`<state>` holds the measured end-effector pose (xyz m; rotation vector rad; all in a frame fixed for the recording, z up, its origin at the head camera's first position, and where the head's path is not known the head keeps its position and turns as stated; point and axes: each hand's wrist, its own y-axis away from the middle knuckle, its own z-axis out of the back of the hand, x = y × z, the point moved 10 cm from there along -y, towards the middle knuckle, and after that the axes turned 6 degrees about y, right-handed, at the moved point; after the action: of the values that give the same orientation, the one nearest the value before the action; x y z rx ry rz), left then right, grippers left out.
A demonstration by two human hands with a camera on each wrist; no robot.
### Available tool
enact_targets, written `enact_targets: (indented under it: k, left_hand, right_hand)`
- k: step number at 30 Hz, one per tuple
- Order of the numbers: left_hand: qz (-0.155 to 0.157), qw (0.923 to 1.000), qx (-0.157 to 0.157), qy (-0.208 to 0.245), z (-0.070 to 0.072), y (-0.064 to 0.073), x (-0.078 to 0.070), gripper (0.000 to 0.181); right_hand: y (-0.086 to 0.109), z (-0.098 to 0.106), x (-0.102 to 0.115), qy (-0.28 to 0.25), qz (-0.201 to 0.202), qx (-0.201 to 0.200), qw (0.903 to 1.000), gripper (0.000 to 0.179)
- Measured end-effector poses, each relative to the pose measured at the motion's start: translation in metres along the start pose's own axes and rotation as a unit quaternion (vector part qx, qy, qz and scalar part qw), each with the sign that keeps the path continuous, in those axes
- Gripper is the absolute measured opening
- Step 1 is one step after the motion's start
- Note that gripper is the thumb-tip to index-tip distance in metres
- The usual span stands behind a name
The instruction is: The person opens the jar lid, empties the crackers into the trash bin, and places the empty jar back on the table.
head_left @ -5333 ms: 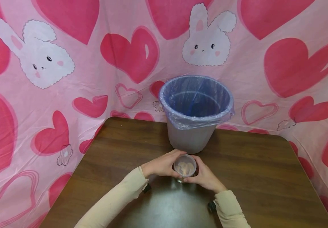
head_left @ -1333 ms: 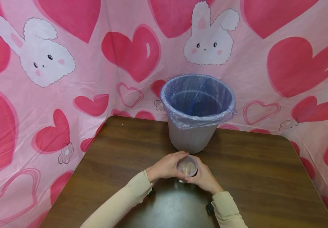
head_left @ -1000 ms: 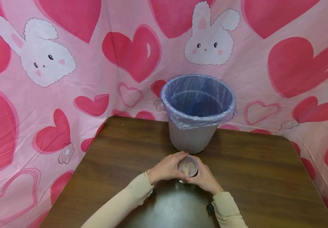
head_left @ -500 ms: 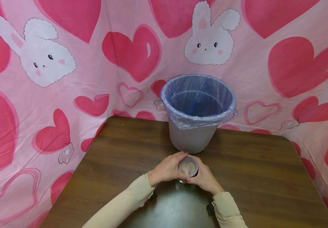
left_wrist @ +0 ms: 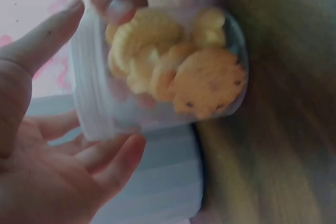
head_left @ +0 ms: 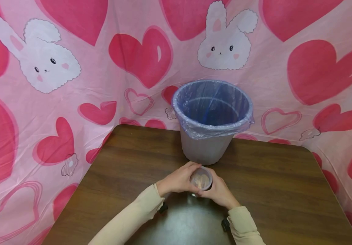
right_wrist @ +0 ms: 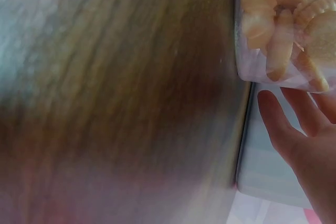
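Note:
A clear plastic jar (head_left: 201,178) of cookies stands upright on the table in front of the bin, between my two hands. My left hand (head_left: 177,178) curves round the left side of its top, at the translucent lid (left_wrist: 94,77). My right hand (head_left: 220,190) grips the right side, thumb toward me and fingers toward the far side. Through the wall in the left wrist view show round and ridged cookies (left_wrist: 210,82). The right wrist view catches the jar's lower part, with right-hand fingers (right_wrist: 275,119) beside it.
A light bin (head_left: 204,149) lined with a blue plastic bag (head_left: 212,131) stands just behind the jar. The dark wood table (head_left: 280,183) has rounded far corners. Pink cloth (head_left: 136,20) with hearts and rabbits hangs round it.
Compared with about five seconds ago, the jar and both hands sit slightly further right in the head view. Over the last second the hands shift only slightly, and both still hold the jar.

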<state>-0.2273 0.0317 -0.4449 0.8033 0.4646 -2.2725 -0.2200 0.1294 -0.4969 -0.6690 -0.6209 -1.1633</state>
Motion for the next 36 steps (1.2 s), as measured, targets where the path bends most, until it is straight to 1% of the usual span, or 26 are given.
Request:
enact_targets:
  k: [4,7,9,13,16,20,23,26,32,36]
  left_hand:
    - [-0.010,0.9994,0.033,0.010,0.001,-0.003,0.002,0.089]
    - [-0.016,0.9986,0.051,0.008,0.001,-0.005,0.004,0.092]
    - [-0.026,0.9979,0.058,0.007,0.001,-0.006,0.004,0.094]
    - [-0.056,0.9961,0.068,0.008,0.000,-0.008,0.001,0.093]
    - [-0.066,0.9949,0.076,0.005,-0.001,-0.009,0.000,0.089]
    - [-0.063,0.9947,0.082,-0.004,0.000,-0.012,0.000,0.083]
    - [-0.057,0.9948,0.085,-0.001,0.001,-0.012,0.000,0.083]
    - [-0.054,0.9949,0.085,0.005,0.001,-0.012,-0.001,0.083]
    - [-0.047,0.9957,0.079,0.010,0.001,-0.012,0.002,0.083]
    - [-0.045,0.9961,0.074,0.014,0.001,-0.011,0.003,0.084]
  right_hand:
    - [0.000,-0.001,-0.001,0.001,-0.012,0.002,0.9999,0.089]
    - [0.000,-0.001,-0.003,-0.004,-0.018,0.002,0.9998,0.088]
    - [0.000,-0.001,-0.002,-0.007,-0.018,0.000,0.9998,0.087]
    - [0.000,-0.001,-0.001,-0.006,-0.012,-0.001,0.9999,0.088]
    - [0.000,-0.001,-0.001,-0.003,-0.010,0.000,0.9999,0.088]
    - [0.000,0.000,0.000,0.003,-0.004,-0.006,1.0000,0.087]
    - [0.000,0.000,0.001,0.004,0.002,-0.012,0.9999,0.086]
    - [0.000,0.000,0.002,0.005,0.007,-0.009,0.9999,0.085]
    - [0.000,0.000,0.001,0.004,0.003,-0.002,1.0000,0.086]
    - [0.002,0.008,0.020,-0.013,-0.004,0.001,0.9999,0.085]
